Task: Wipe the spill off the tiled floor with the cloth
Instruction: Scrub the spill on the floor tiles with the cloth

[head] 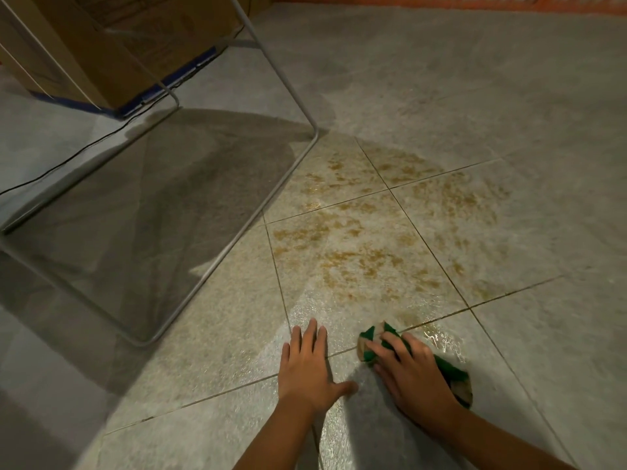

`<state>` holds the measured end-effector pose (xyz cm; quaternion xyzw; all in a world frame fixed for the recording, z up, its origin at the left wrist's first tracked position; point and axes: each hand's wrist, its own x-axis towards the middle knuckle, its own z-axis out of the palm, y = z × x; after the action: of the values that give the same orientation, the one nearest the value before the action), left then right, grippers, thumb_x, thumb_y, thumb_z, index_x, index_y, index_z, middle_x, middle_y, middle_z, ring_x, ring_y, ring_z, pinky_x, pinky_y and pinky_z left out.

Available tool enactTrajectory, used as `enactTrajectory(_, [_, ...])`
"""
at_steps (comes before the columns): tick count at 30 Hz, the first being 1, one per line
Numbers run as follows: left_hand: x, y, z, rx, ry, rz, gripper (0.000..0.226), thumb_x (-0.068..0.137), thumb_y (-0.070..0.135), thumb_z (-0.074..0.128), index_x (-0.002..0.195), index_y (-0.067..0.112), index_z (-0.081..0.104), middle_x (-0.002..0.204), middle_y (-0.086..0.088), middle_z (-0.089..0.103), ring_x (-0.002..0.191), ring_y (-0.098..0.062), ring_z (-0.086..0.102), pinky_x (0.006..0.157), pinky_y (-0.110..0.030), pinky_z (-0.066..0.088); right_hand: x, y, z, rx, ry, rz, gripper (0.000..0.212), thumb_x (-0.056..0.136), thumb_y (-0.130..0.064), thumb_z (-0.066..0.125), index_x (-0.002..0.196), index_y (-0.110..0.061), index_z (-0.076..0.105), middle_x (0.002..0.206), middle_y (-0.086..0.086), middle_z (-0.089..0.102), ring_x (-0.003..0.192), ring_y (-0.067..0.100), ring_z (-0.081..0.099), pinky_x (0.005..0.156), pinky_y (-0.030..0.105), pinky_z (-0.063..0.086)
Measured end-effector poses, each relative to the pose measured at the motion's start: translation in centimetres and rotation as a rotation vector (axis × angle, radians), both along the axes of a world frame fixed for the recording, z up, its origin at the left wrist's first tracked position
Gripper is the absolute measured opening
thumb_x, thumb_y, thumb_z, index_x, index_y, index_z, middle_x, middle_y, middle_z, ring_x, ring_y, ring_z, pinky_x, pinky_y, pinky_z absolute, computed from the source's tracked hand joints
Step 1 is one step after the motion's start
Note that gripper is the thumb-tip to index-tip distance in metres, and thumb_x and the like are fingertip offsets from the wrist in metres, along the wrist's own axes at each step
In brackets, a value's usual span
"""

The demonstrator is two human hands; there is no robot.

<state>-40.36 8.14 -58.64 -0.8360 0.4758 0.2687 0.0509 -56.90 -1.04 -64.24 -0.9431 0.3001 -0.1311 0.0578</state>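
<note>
A brownish-yellow spill (366,239) spreads in blotches over several grey floor tiles ahead of me. My right hand (412,371) presses a green and tan cloth (368,344) flat on the floor at the near edge of the spill; cloth ends stick out past the fingertips and by the wrist. A wet shiny patch (437,337) lies just right of the cloth. My left hand (310,364) rests flat on the tile with fingers spread, a short way left of the cloth, holding nothing.
A white wire-frame stand (237,232) has its floor rail running diagonally along the left side of the spill. A cardboard box (112,52) with blue tape sits behind it at top left, with a thin black cable (68,157). An orange wall base (441,1) runs along the far edge.
</note>
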Motion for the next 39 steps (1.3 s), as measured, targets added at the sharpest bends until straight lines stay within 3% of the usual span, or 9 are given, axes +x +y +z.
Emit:
enactTrajectory(4, [0.1,-0.1,-0.1,-0.004,-0.016,-0.006,0.111,0.073,0.075,0.051,0.151,0.019,-0.005,0.159,0.001,-0.015,0.146,-0.026,-0.014,0.120,-0.043,0.002,1.1,-1.9,0.5,-0.017,0.035,-0.032,0.037,0.098,-0.038,0.020,0.124,-0.028,0.045,0.110,0.002,0.064,0.097,0.027,0.059,0.073,0.038,0.052])
enactTrajectory(7, [0.1,-0.1,0.1,-0.004,-0.025,-0.012,0.112,0.072,0.077,0.050,0.151,0.020,-0.004,0.159,0.003,-0.014,0.146,-0.026,-0.012,0.120,-0.042,0.004,1.0,-3.4,0.5,-0.056,0.063,-0.026,0.034,0.095,-0.032,0.036,0.119,-0.021,0.058,0.118,0.007,0.056,0.101,0.031,0.049,0.073,0.043,0.052])
enactTrajectory(10, [0.2,-0.1,0.2,-0.012,-0.030,-0.008,0.111,0.072,0.077,0.051,0.151,0.021,-0.003,0.159,0.004,-0.013,0.146,-0.024,-0.011,0.119,-0.041,0.006,0.1,-3.9,0.3,-0.115,0.044,-0.070,0.067,0.098,-0.033,-0.001,0.110,-0.017,0.062,0.119,0.006,0.044,0.099,0.032,0.046,0.069,0.043,0.051])
enactTrajectory(12, [0.1,-0.1,0.3,-0.009,-0.027,-0.003,0.110,0.073,0.076,0.051,0.151,0.022,-0.004,0.159,0.004,-0.013,0.146,-0.023,-0.011,0.119,-0.041,0.006,-0.2,-3.7,0.4,-0.074,0.036,-0.147,0.069,0.098,-0.034,-0.003,0.110,-0.017,0.062,0.115,0.009,0.052,0.097,0.032,0.047,0.067,0.041,0.051])
enactTrajectory(19, [-0.1,-0.1,0.1,-0.006,-0.016,0.012,0.109,0.075,0.073,0.052,0.151,0.021,-0.005,0.158,0.004,-0.015,0.146,-0.023,-0.014,0.120,-0.041,0.003,0.2,-0.8,0.0,0.004,-0.029,0.001,0.045,0.101,-0.039,0.009,0.124,-0.030,0.047,0.117,0.000,0.055,0.106,0.023,0.045,0.089,0.037,0.040])
enactTrajectory(25, [0.6,-1.9,0.6,-0.131,-0.040,0.021,0.101,0.072,0.077,0.051,0.149,0.024,0.013,0.156,0.002,0.012,0.144,-0.019,0.010,0.117,-0.037,0.016,1.3,-3.8,1.3,0.016,-0.013,-0.078,0.036,0.090,-0.034,0.036,0.116,-0.023,0.059,0.106,0.004,0.065,0.093,0.023,0.053,0.067,0.033,0.050])
enactTrajectory(31, [0.7,-3.4,0.7,-0.051,-0.076,0.040,0.113,0.069,0.079,0.051,0.151,0.020,0.002,0.158,-0.006,-0.004,0.146,-0.031,-0.003,0.119,-0.043,0.004,-2.8,-5.1,1.4,0.088,0.061,-0.239,0.066,0.100,-0.042,0.007,0.110,-0.019,0.068,0.107,0.006,0.065,0.089,0.027,0.061,0.068,0.036,0.051])
enactTrajectory(36, [0.5,-2.7,0.4,0.058,-0.066,0.119,0.120,0.068,0.082,0.047,0.150,0.016,-0.009,0.158,-0.012,-0.015,0.144,-0.036,-0.013,0.118,-0.048,0.001,-4.4,-6.0,1.3,0.021,-0.004,-0.312,0.066,0.101,-0.041,0.010,0.107,-0.012,0.069,0.105,0.012,0.066,0.085,0.032,0.062,0.068,0.040,0.050])
enactTrajectory(39, [0.4,-2.4,0.3,0.065,-0.054,0.140,0.120,0.068,0.083,0.046,0.151,0.015,-0.008,0.158,-0.012,-0.016,0.144,-0.036,-0.014,0.117,-0.047,0.002,-2.5,-6.1,0.8,-0.039,0.005,-0.472,0.047,0.100,-0.031,0.028,0.108,-0.006,0.068,0.103,0.017,0.065,0.084,0.035,0.060,0.065,0.037,0.047])
